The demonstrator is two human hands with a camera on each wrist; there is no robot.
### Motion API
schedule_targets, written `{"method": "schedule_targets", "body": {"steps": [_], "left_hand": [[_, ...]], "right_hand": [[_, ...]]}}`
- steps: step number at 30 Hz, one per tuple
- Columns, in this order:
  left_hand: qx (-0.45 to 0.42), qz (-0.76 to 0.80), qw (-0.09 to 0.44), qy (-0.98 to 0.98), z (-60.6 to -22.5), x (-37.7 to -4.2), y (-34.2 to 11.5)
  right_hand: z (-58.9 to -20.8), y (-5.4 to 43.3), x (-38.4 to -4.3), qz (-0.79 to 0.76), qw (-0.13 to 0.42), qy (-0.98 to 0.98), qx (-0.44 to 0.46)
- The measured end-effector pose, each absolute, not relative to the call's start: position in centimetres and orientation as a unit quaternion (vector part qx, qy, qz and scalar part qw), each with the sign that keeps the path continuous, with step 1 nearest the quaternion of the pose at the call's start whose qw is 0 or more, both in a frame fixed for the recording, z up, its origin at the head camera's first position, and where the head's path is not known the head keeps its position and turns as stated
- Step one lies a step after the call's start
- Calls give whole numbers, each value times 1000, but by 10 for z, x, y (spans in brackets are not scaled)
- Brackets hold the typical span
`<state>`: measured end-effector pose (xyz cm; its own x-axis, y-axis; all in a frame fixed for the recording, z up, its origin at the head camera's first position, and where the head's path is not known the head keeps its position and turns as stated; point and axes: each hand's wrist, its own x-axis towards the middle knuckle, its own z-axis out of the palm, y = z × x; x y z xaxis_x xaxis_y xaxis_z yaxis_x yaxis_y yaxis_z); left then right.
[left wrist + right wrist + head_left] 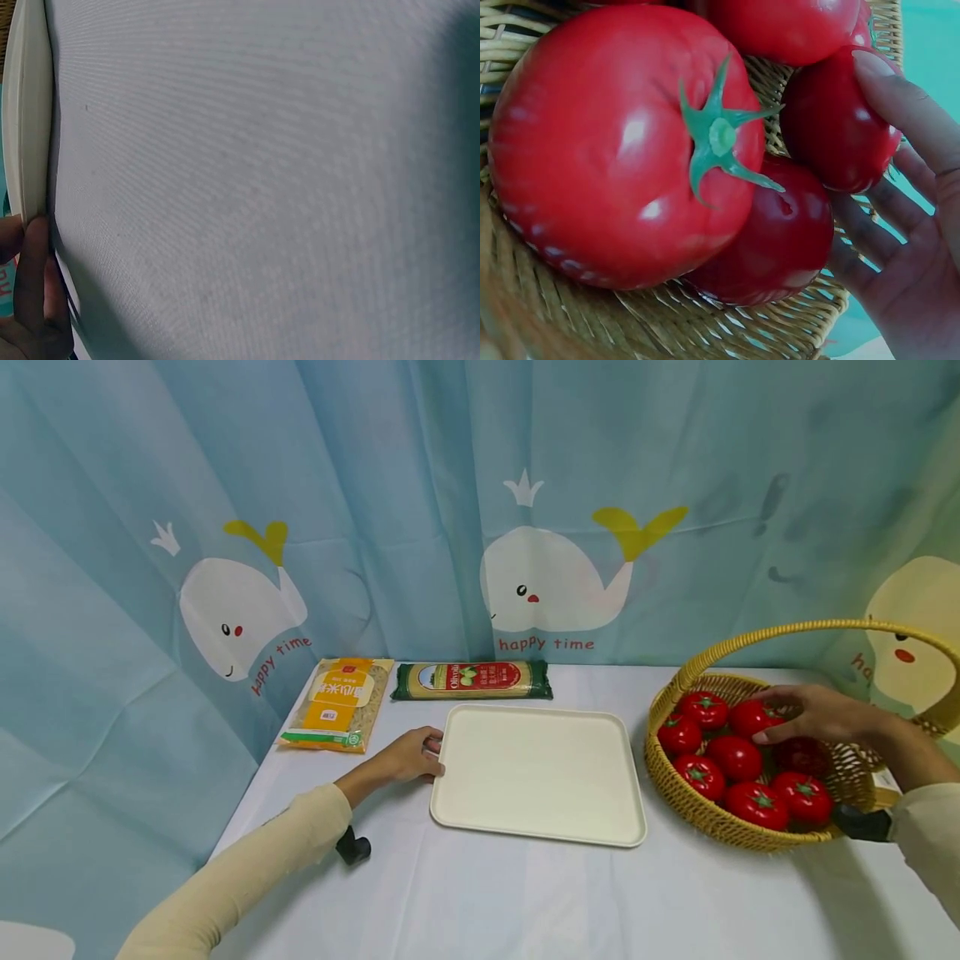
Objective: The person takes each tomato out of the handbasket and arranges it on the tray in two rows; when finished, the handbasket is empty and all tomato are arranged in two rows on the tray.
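The left hand pinches the left edge of the cream tray, thumb and fingers meeting at the rim. The tray lies flat on the white table. A broad stretch of cloth runs from its near edge to the bottom of the head view, giving plenty of room on that side. Its far edge is tighter, just beside the noodle packet, and only a narrow strip separates its right edge from the wicker basket. The rice bag lies beyond the left hand, apart from the tray.

The right hand is inside the basket, grasping a red tomato; the right wrist view shows the thumb pressed on its skin and fingers behind it. That tomato sits toward the far side, with other tomatoes crowded close around. Bare weave shows along the basket's right wall. The handle arches above the hand in the head view. A blue curtain hangs along the table's far edge.
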<state>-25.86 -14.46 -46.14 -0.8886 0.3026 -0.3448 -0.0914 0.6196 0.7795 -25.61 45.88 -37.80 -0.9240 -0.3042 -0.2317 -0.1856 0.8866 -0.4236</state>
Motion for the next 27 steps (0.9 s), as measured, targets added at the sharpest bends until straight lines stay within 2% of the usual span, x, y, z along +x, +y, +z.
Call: {"method": "schedule_targets", "body": {"steps": [16, 27], "left_hand": [[50, 424, 227, 875, -458, -260, -142], [57, 416, 219, 881, -460, -259, -142]], "right_hand": [[-365, 452, -246, -248, 92, 958, -111], [-359, 444, -238, -261, 82, 955, -115]]}}
